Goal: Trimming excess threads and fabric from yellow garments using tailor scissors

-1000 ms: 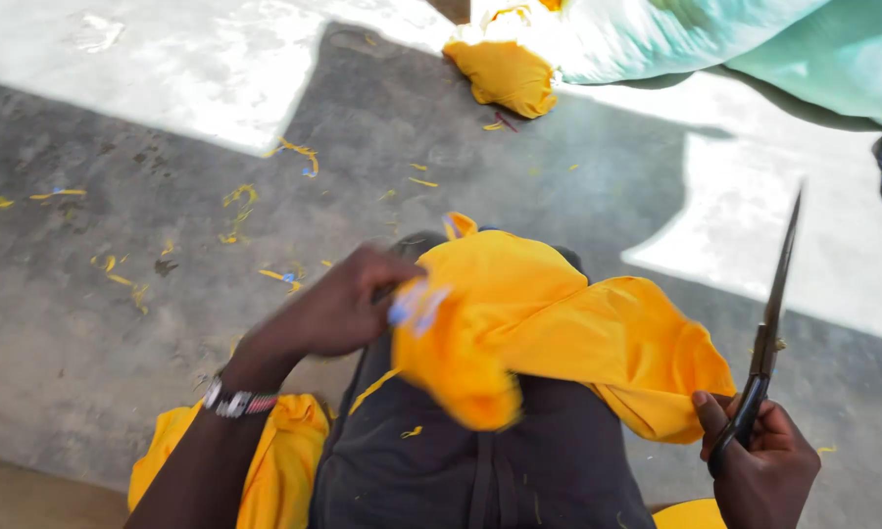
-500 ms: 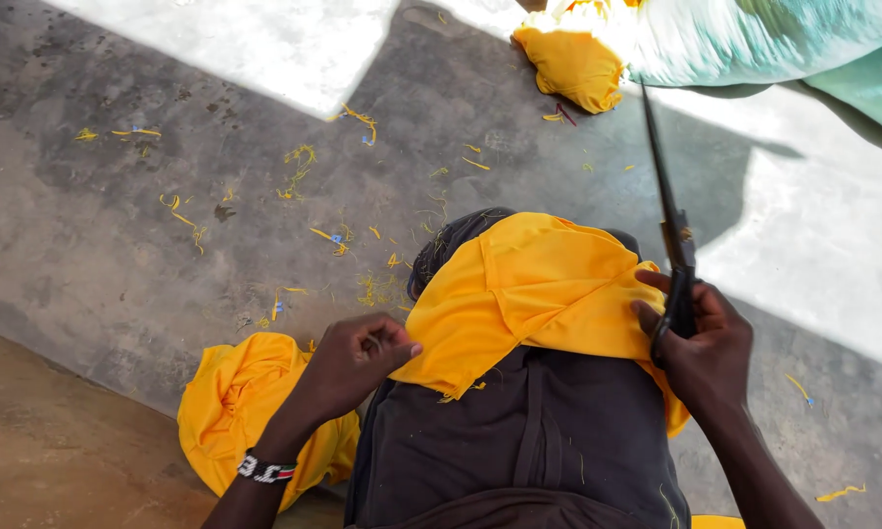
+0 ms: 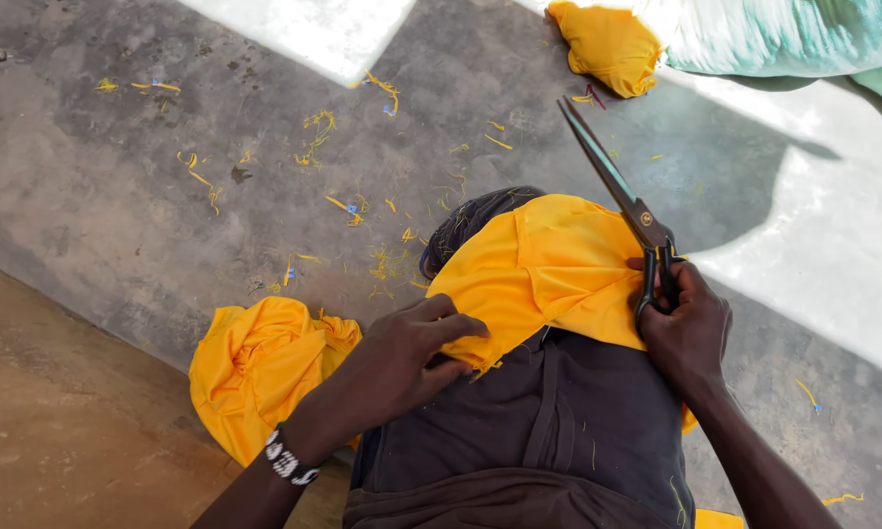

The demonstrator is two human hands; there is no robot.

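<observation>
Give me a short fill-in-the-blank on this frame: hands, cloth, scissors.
1. The right hand holds ____, blades pointing away from the person.
2. The left hand presses on the ____-coloured cloth over the knee.
3. A beaded band sits on the ____ wrist.

Missing words: scissors; yellow; left

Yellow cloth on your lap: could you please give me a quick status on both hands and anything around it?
Left hand flat on yellow cloth. Right hand grips scissors, blades closed, pointing away. Second yellow bundle beside the left forearm; thread scraps on the floor.
</observation>
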